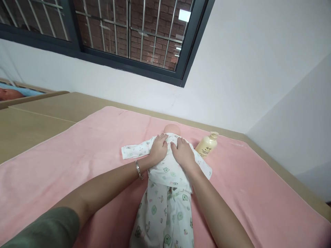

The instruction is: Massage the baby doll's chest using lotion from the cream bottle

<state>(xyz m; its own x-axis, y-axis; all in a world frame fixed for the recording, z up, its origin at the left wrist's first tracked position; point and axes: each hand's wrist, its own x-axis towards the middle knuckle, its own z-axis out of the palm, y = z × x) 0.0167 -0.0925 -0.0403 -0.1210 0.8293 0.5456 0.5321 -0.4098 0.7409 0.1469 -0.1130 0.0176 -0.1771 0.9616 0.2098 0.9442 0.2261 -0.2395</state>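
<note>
A baby doll [172,129] lies on a pink blanket [103,137], its head toward the wall. It wears a white long-sleeved top [168,168] and white trousers [165,213], both with small printed figures. My left hand [159,150] rests flat on the left side of the upper torso, fingers toward the head. My right hand [183,153] lies flat on the right side, its thumb apart from the fingers. One sleeve [136,150] stretches out to the left; the other slants down to the right, partly behind my right hand and wrist.
A pale yellow pump bottle [207,144] stands on the blanket right of the doll. The wooden surface [38,120] shows beyond the blanket's left edge. A white wall [232,69] and a barred window [129,31] close off the back. Something brown on blue cloth [28,91] lies far left.
</note>
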